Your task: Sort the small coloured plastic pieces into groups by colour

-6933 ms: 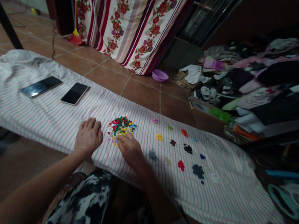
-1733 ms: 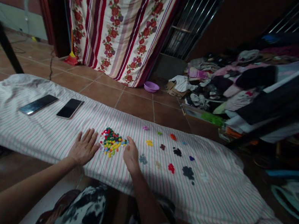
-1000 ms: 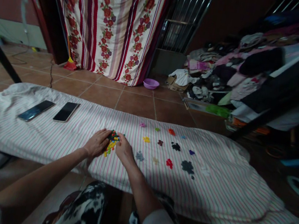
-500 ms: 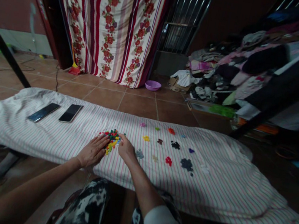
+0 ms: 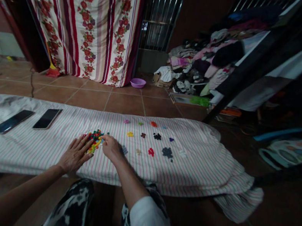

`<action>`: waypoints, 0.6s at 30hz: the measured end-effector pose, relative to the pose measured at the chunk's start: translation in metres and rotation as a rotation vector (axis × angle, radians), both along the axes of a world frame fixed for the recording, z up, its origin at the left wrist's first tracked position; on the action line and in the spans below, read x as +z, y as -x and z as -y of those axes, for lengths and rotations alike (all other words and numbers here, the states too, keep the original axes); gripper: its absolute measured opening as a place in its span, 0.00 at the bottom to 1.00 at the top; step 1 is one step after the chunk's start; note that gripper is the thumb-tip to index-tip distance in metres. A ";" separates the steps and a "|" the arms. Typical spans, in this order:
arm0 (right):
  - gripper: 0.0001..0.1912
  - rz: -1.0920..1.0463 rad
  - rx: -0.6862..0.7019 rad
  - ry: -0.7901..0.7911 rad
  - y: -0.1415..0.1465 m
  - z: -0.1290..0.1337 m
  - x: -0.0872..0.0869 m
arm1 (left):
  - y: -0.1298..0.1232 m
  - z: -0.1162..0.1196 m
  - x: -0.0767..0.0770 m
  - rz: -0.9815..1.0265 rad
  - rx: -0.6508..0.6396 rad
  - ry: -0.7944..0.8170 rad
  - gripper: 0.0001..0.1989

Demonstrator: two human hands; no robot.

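Observation:
A mixed pile of small coloured pieces (image 5: 97, 135), too small to name exactly, lies on a striped cloth (image 5: 53, 154). My left hand (image 5: 75, 154) is open at the pile's left side, its fingers stretched out and its fingertips on the edge pieces. From the right, my right hand (image 5: 110, 147) reaches in with its fingers bent together at the pile. Whatever it may pinch is hidden. Single-colour clusters spread to the right: yellow pieces (image 5: 130, 134), red pieces (image 5: 151, 151), black pieces (image 5: 157, 136) and dark grey pieces (image 5: 167, 152), among several others. Light grey pieces (image 5: 124, 149) sit beside my right wrist.
Two phones lie on the cloth's left part, a dark phone (image 5: 13, 121) and a light-edged phone (image 5: 47, 118). Beyond the cloth are a purple basin (image 5: 138, 83), a flowered curtain (image 5: 102, 22) and a heap of clothes (image 5: 204, 60). Dark poles slant down at both sides.
The camera view has turned right, so everything appears further left. My left hand's fingers are spread a little wider. My right hand stays at the pile's right side.

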State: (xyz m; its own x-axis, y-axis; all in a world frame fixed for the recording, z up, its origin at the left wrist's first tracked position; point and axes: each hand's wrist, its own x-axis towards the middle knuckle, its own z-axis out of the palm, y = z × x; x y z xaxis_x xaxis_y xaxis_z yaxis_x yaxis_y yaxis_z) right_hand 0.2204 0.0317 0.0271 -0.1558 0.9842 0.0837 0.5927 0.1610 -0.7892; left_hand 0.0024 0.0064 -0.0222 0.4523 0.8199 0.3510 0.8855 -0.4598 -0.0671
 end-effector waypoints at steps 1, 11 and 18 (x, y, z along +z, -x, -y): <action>0.20 -0.007 -0.014 0.008 -0.001 0.000 0.001 | 0.000 -0.003 -0.002 0.007 0.000 0.001 0.29; 0.18 -0.114 -0.142 0.140 -0.013 -0.003 0.018 | 0.014 -0.018 -0.018 0.129 -0.163 -0.154 0.25; 0.19 -0.313 -0.310 0.098 -0.036 -0.032 0.005 | 0.042 -0.021 -0.018 0.106 -0.178 -0.247 0.20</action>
